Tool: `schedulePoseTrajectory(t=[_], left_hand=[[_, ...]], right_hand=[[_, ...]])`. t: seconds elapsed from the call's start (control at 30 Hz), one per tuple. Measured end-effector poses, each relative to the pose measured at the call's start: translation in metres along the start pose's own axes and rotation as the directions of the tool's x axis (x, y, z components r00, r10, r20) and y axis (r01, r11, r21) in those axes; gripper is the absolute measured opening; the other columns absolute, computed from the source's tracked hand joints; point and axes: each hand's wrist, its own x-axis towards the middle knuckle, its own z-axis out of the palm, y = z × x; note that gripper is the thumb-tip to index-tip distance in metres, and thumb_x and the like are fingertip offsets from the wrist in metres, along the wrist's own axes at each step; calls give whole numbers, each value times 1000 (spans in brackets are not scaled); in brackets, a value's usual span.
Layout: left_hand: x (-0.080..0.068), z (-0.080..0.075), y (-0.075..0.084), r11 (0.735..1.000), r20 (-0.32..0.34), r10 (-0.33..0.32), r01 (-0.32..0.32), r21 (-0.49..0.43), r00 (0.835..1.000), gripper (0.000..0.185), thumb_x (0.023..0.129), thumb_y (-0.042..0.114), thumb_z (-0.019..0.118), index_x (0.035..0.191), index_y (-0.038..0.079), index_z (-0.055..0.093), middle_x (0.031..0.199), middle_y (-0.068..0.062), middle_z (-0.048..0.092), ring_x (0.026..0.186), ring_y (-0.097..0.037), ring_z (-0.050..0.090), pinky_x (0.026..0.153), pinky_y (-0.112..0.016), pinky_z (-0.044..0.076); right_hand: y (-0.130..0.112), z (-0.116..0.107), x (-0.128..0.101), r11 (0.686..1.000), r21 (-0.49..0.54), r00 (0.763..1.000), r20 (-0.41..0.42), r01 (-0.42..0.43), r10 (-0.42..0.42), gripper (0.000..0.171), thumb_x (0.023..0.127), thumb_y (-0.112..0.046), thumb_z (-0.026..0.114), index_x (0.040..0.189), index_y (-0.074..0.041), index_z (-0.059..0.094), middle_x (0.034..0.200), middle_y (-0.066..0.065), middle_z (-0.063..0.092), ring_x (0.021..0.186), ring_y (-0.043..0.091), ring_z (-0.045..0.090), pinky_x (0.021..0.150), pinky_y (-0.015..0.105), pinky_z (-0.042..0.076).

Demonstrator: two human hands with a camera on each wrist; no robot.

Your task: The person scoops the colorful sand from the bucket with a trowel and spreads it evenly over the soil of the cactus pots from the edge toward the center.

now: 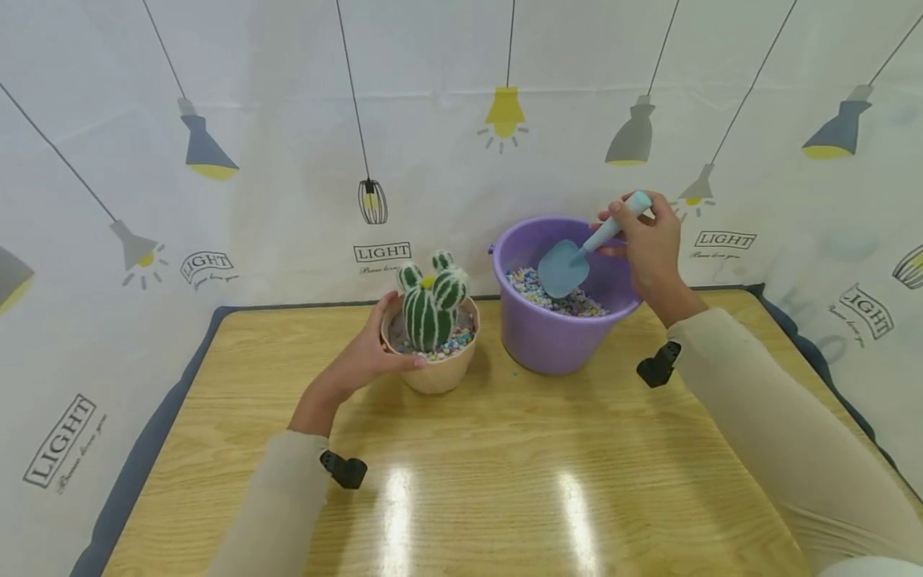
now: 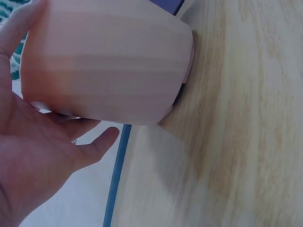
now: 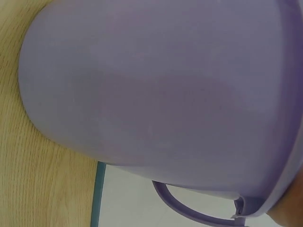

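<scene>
Fingers of the left hand [image 1: 360, 361] curled round the beige pot [image 1: 433, 373] holding the cactus [image 1: 431, 304]; just right, the right hand [image 1: 649, 244] pinched the blue scoop [image 1: 577, 260], blade slanting down-left over pebbles in the purple bucket [image 1: 548, 340].

a: how many pots are on the table [image 1: 505, 481]?

b: one peach pot [image 1: 433, 373], and one purple bucket [image 1: 551, 340] beside it. two containers in all.

a: plants?

b: one toy cactus [image 1: 430, 303], with three rounded lobes on top of its body.

a: tools?

b: one blue scoop [image 1: 577, 260].

a: hands?

b: two, a left hand [image 1: 364, 361] and a right hand [image 1: 652, 244], each with a small black camera at the wrist, so two of those.

a: and the pebbles?

b: too many to count. two heaps, one in the pot, one in the bucket.

a: lamps on the backdrop?

b: several printed ones; one is a yellow bulb [image 1: 505, 112].
</scene>
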Motion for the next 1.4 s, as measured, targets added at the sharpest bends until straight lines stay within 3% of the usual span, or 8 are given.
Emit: schedulePoseTrajectory(t=[0.23, 0.47, 0.67, 0.87, 1.4], left_hand=[[-5, 0, 5, 999, -3, -35, 35, 20, 999, 122, 77, 24, 83, 156, 22, -11, 163, 0, 12, 147, -26, 16, 119, -50, 15], [-16, 13, 18, 991, -51, -24, 31, 128, 998, 114, 83, 30, 76, 155, 18, -11, 163, -1, 9, 149, -27, 11, 119, -53, 13], [-12, 28, 21, 990, -166, 72, -50, 136, 983, 106, 79, 29, 82, 154, 13, 8, 156, -6, 27, 142, -26, 28, 117, -49, 23], [-6, 38, 17, 980, -257, 93, -42, 196, 962, 115, 70, 40, 87, 153, 12, 12, 150, -6, 33, 135, -25, 36, 114, -46, 31], [-1, 32, 12, 982, -229, 150, -117, 150, 962, 111, 70, 28, 88, 151, 8, 17, 148, -6, 38, 132, -24, 40, 113, -47, 31]], right_hand=[[4, 0, 0, 1000, -30, 999, 30, -10, 10, 25, 90, -14, 70, 107, -6, 55, 88, 10, 72, 79, 23, 73, 59, 34, 59], [5, -1, 1, 999, -34, 997, 69, -15, 17, 32, 90, -15, 70, 113, -2, 52, 89, 10, 72, 82, 23, 73, 60, 34, 60], [5, 1, 1, 997, -73, 991, 134, -8, 18, 29, 92, -17, 68, 113, -5, 52, 91, 10, 72, 84, 22, 72, 64, 33, 60], [6, -2, 2, 993, -116, 983, 182, -18, 39, 24, 94, -20, 64, 111, -10, 51, 93, 9, 72, 88, 22, 72, 67, 32, 60], [7, -4, 3, 979, -197, 963, 252, -44, 94, 16, 101, -23, 50, 109, -12, 40, 90, 6, 68, 87, 18, 70, 67, 27, 59]])
